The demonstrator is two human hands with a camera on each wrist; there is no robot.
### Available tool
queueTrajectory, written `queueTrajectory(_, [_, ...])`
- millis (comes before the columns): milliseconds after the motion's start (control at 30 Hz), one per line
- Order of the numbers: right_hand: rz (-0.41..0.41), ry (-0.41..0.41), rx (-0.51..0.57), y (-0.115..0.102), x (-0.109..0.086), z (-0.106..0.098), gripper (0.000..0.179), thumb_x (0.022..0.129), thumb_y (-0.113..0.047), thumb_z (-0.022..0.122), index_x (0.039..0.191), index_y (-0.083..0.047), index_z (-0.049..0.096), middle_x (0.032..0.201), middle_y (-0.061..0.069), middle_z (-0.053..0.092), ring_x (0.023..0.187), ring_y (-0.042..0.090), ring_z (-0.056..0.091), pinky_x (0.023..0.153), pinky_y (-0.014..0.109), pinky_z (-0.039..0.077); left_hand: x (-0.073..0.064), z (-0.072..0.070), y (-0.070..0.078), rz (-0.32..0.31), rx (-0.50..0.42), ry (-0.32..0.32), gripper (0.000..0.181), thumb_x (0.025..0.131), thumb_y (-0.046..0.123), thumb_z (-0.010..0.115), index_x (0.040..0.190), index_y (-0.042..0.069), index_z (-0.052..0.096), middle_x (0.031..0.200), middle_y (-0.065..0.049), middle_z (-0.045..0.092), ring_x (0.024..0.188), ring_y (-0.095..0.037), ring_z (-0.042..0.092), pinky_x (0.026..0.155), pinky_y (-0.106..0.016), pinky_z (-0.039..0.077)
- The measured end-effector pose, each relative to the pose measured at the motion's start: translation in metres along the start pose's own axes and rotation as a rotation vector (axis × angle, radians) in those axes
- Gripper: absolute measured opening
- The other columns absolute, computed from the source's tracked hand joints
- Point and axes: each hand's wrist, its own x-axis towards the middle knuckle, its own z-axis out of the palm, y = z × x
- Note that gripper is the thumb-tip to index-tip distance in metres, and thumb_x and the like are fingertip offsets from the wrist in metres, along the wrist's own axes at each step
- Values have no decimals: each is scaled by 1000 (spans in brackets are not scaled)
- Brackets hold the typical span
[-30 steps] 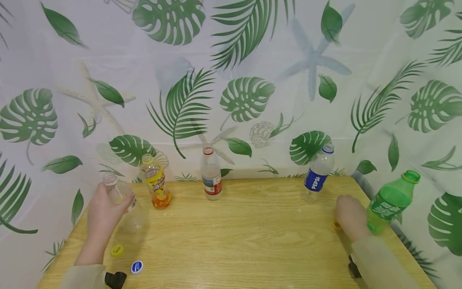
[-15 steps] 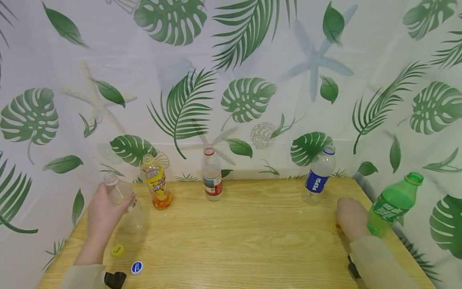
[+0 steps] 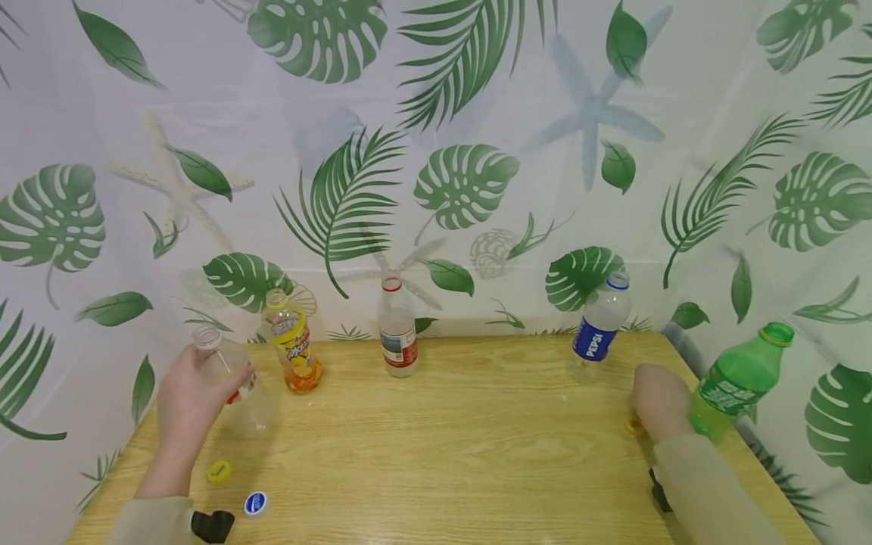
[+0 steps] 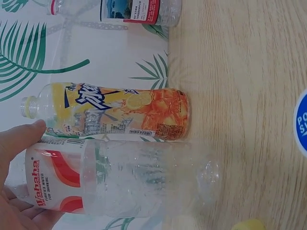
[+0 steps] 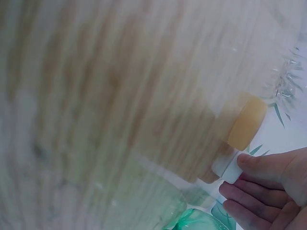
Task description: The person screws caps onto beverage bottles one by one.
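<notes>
My left hand (image 3: pixel 191 397) grips a clear, uncapped Wahaha water bottle (image 4: pixel 129 177) by its upper part, at the table's left side. Beside that bottle stands an iced tea bottle (image 4: pixel 129 112) with a yellow label and orange base. Over at the right, my right hand (image 3: pixel 661 401) is low at the tabletop, left of a green soda bottle (image 3: pixel 739 378). In the right wrist view its thumb and fingers pinch a white bottle cap (image 5: pixel 230 167). An orange-yellow cap (image 5: pixel 248 122) lies right against the white one. The head view hides the white cap behind the hand.
At the back of the wooden table (image 3: pixel 463 454) stand a red-labelled bottle (image 3: pixel 399 348) and a Pepsi bottle (image 3: pixel 598 333), both uncapped. A yellow cap (image 3: pixel 219 472) and a blue-and-white cap (image 3: pixel 255 503) lie near the left forearm. Leaf-patterned cloth (image 3: pixel 477 98) hangs behind.
The left hand has shifted slightly, and a red patch of the water bottle's label now shows beneath the thumb. The right hand has stayed nearly in place. The bottles stand where they were.
</notes>
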Motion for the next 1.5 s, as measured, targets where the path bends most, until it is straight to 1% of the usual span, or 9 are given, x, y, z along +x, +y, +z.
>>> queueTrajectory(267, [-9,32,-8,-1,-1,2,25,92,11,49,71,0,58,78,23,67,67,32,61,58,50,55,0,-3,14,24,-56,-46,80,93,37,81,152,-4,48,153,-32,55,135,-52,54,110,-68,49])
queueTrajectory(567, [-13,12,-16,-1,-1,4,24,92,11,50,73,2,60,83,27,69,70,34,63,61,52,58,-6,-7,41,94,-59,-74,78,91,40,82,149,-4,53,147,-31,60,130,-50,58,101,-63,54])
queueTrajectory(733, [-16,13,-15,0,-1,6,24,92,12,50,73,1,60,83,26,69,71,33,64,63,52,58,-11,-6,58,152,-65,-103,76,89,39,84,145,-3,56,143,-31,63,124,-49,63,94,-59,58])
queueTrajectory(833, [-19,20,-19,0,-1,6,25,92,12,49,72,0,60,83,26,69,72,33,64,64,53,58,-15,-4,69,187,-78,-115,73,89,38,85,143,-2,58,142,-30,65,123,-48,65,94,-58,58])
queueTrajectory(933, [-13,15,-24,1,1,8,24,92,12,50,74,1,61,85,26,70,74,33,64,65,53,58,-18,-2,80,229,-95,-117,68,88,35,86,141,-1,60,141,-29,66,124,-47,65,97,-60,56])
queueTrajectory(1067, [-6,5,-28,-1,1,8,22,93,12,51,77,3,63,86,27,70,74,33,65,66,52,58,-23,4,93,290,-106,-114,65,87,31,87,139,2,63,137,-27,69,121,-45,67,98,-60,56])
queueTrajectory(1267, [-9,20,-32,-5,-1,2,23,94,12,49,77,3,62,84,26,69,74,34,65,66,53,59,-31,13,111,349,-104,-138,66,85,30,88,141,5,63,132,-23,73,111,-40,71,87,-52,59])
queueTrajectory(1333, [-7,19,-32,-5,-1,1,23,94,12,49,76,3,61,84,25,69,73,33,64,65,52,58,-34,16,117,360,-109,-153,66,85,31,88,141,5,63,132,-22,73,113,-40,70,89,-53,59])
queueTrajectory(1500, [-5,24,-33,-5,0,-1,22,92,12,52,75,2,61,82,24,68,71,31,62,63,50,58,-40,25,127,387,-130,-182,64,85,29,88,139,5,64,138,-21,70,128,-42,66,104,-60,54])
